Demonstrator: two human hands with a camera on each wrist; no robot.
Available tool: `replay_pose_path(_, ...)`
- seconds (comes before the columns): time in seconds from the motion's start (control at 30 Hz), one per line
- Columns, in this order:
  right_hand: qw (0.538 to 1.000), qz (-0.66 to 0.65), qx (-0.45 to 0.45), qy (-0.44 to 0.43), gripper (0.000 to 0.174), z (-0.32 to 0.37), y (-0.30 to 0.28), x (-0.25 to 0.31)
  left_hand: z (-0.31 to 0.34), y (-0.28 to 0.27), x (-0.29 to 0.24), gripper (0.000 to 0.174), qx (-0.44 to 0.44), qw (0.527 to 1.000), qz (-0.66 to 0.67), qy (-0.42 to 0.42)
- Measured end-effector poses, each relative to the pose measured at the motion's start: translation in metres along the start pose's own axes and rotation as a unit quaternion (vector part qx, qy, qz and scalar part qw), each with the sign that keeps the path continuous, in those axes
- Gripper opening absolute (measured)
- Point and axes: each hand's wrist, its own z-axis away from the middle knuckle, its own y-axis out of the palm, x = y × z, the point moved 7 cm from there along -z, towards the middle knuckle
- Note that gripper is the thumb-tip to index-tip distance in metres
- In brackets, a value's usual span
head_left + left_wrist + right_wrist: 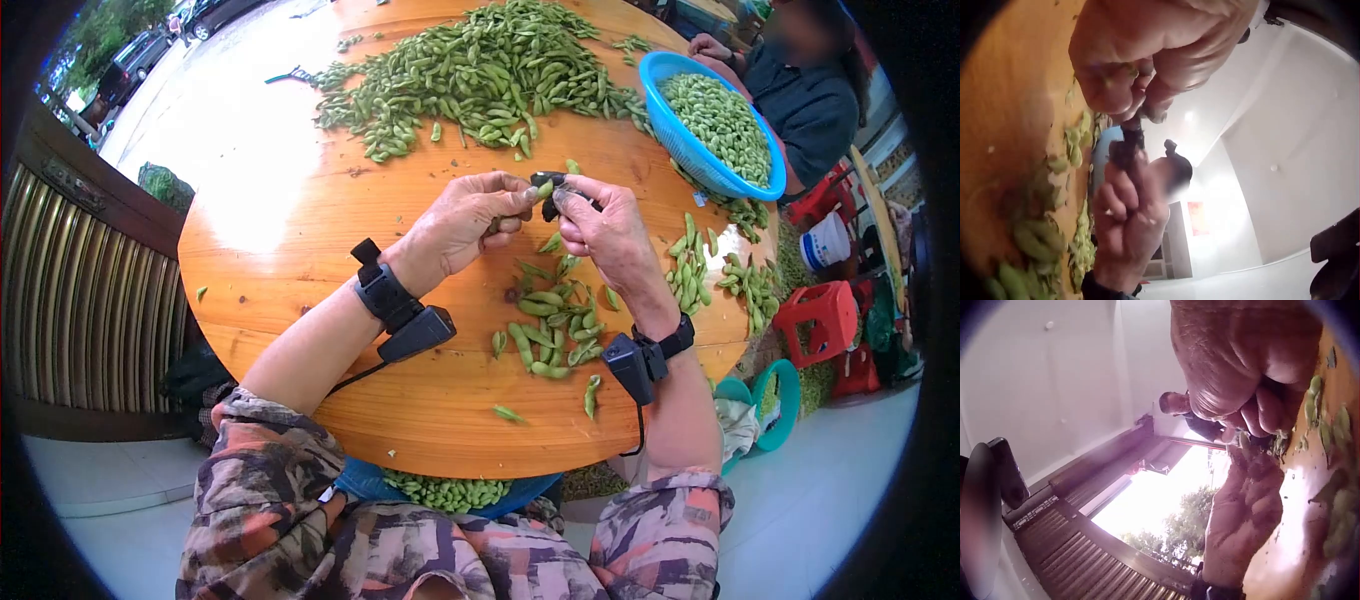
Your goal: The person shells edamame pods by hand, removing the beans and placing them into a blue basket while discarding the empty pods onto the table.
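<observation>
At the middle of the round wooden table, my left hand pinches a green soybean pod between thumb and fingertips. Close against it, my right hand grips a small black tool, mostly hidden by the fingers; I cannot tell its exact kind. The pod's end lies right at the tool. Seen from the left wrist, the black tool sits between both hands' fingertips. Below the hands lies a loose group of pods.
A large heap of pods covers the table's far side. A blue basket of pods stands at the right, near a seated person. Another blue container of pods is under the near edge. Red stools stand on the right.
</observation>
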Motion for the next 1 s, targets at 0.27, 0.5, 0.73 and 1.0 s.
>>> replay_pose_path(0.27,0.997,-0.073,0.028,0.012,0.023,-0.001,0.006,-0.007,0.000,-0.002,0.002,0.008,-0.034,0.997,0.027,0.064)
replay_pose_path(0.5,0.998,-0.065,0.010,0.016,0.020,0.001,0.009,-0.006,0.005,-0.001,-0.001,0.008,-0.057,0.995,0.025,0.073)
replay_pose_path(0.73,0.995,-0.083,0.045,0.008,0.018,0.002,0.011,-0.003,0.007,0.000,-0.001,0.013,-0.040,0.996,0.023,0.071)
replay_pose_path(1.0,0.990,-0.102,0.097,-0.003,0.017,0.003,0.012,0.003,0.004,0.010,0.004,0.020,0.060,0.986,0.152,0.029)
